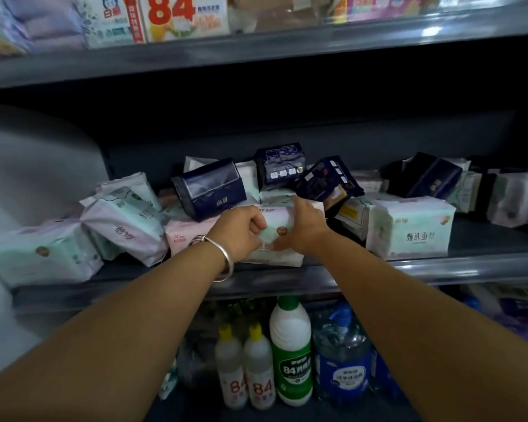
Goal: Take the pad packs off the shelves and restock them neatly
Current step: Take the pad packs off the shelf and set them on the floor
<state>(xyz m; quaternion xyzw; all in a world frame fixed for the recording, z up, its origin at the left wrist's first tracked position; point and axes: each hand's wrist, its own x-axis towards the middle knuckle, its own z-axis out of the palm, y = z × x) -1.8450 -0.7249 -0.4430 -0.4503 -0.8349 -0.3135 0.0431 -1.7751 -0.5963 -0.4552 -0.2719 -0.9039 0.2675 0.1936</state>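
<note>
The head view looks onto a dark grey middle shelf [484,266] crowded with pad packs. Both hands meet on 1 pale mint-and-white pad pack [282,239] standing at the front edge of that shelf. The left hand [241,231], with a silver bangle [223,257] on its wrist, curls its fingers round the pack's left end; the right hand [305,229] grasps the right end, thumb low on the front face and fingers over the top.

Just left of the held pack lies a pink pack [185,236], and beyond it tilted mint packs [125,220] lean on each other. Behind the hands, navy pad packs [209,190] sit jumbled and tipped on top of lighter ones. To the right a mint pack with printed characters [410,228] stands upright, near but apart from the held pack.

On the shelf below stand 2 white bottles with yellow caps [246,376], a white bottle with a green label [291,351] and a clear jug with a blue label [341,360]. The upper shelf holds boxes marked 84 [185,16], blurred.
</note>
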